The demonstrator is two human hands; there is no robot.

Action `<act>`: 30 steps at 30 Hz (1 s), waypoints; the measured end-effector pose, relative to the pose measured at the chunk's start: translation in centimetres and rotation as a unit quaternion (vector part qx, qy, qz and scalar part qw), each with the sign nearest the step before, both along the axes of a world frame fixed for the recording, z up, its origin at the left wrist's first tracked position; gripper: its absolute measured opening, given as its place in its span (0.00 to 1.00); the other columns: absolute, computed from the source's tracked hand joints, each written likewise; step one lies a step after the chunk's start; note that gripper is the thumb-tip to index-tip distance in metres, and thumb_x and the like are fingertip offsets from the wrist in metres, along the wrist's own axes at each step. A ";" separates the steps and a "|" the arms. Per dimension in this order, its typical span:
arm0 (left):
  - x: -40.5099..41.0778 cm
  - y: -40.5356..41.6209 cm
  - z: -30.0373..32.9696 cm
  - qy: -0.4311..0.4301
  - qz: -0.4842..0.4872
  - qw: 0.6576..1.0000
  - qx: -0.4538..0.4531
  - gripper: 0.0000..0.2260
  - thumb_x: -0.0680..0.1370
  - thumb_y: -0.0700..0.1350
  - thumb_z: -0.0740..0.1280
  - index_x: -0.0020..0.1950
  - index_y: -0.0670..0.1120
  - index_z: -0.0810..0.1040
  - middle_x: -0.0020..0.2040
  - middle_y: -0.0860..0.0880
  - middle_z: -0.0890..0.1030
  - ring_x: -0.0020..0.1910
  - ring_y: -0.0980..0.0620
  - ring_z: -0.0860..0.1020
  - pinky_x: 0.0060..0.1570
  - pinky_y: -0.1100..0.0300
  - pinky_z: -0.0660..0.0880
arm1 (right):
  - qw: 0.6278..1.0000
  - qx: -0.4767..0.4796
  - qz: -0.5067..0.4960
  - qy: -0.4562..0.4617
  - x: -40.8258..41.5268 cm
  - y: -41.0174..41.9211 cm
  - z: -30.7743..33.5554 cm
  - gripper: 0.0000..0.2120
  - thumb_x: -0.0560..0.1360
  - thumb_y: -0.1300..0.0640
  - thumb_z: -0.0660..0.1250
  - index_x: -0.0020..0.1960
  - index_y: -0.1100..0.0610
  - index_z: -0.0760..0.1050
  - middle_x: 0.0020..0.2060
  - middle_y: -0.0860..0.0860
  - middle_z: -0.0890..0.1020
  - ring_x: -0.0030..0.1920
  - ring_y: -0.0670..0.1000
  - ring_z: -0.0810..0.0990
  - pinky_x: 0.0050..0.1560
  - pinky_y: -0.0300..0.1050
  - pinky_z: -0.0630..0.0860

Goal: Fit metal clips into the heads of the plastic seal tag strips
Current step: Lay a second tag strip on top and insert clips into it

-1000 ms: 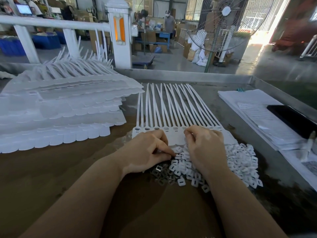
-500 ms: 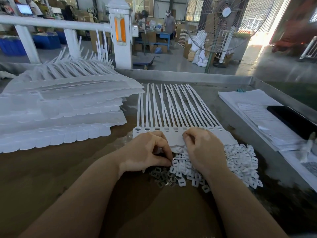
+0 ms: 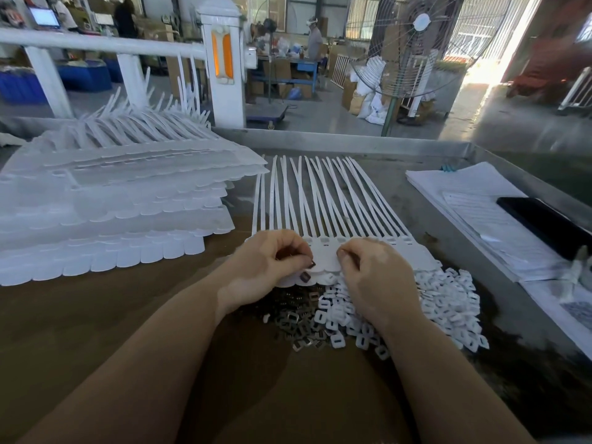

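A joined row of white seal tag strips (image 3: 323, 200) lies flat in the middle of the table, tails pointing away, heads toward me. My left hand (image 3: 266, 267) sits over the left heads, fingers curled, pinching small metal clips (image 3: 304, 277) between thumb and fingers. My right hand (image 3: 374, 277) rests on the heads just to the right, fingertips curled down onto the white plastic. Under and before my hands lie a heap of loose metal clips (image 3: 298, 325) and a larger heap of white plastic caps (image 3: 445, 302).
A tall stack of white seal strip sheets (image 3: 105, 213) fills the table's left side. Papers (image 3: 480, 216) and a black phone (image 3: 544, 225) lie at the right. A raised metal rim (image 3: 352, 142) bounds the far edge. A standing fan (image 3: 413, 49) is beyond.
My left hand has lifted from the clip heap up to the left strip heads, clips now showing between its fingers. My right hand has shifted slightly along the heads.
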State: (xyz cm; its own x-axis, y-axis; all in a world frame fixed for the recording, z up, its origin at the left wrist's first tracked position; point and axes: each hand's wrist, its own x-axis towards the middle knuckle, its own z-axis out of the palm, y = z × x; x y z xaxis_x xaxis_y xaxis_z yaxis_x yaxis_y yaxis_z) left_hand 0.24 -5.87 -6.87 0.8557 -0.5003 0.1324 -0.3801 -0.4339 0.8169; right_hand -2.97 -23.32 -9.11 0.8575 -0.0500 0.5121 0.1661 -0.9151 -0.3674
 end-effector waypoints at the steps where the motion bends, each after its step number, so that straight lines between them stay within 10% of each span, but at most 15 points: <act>1: 0.2 0.0 0.1 0.008 0.014 1.000 -0.020 0.03 0.76 0.42 0.65 0.46 0.50 0.78 0.41 0.55 0.80 0.39 0.64 0.76 0.40 0.75 0.70 | 1.000 -0.002 0.000 0.000 0.0 0.0 0.0 0.08 0.77 0.58 0.61 0.46 0.57 0.78 0.40 0.50 0.81 0.41 0.47 0.70 0.44 0.40 0.64; 30: 5.7 -2.6 1.1 0.001 0.096 0.986 0.140 0.04 0.74 0.43 0.70 0.46 0.46 0.83 0.45 0.50 0.81 0.46 0.51 0.77 0.47 0.60 0.73 | 1.000 -0.012 0.008 0.006 -0.1 0.5 0.2 0.08 0.77 0.57 0.60 0.45 0.57 0.78 0.40 0.51 0.80 0.42 0.50 0.74 0.45 0.44 0.69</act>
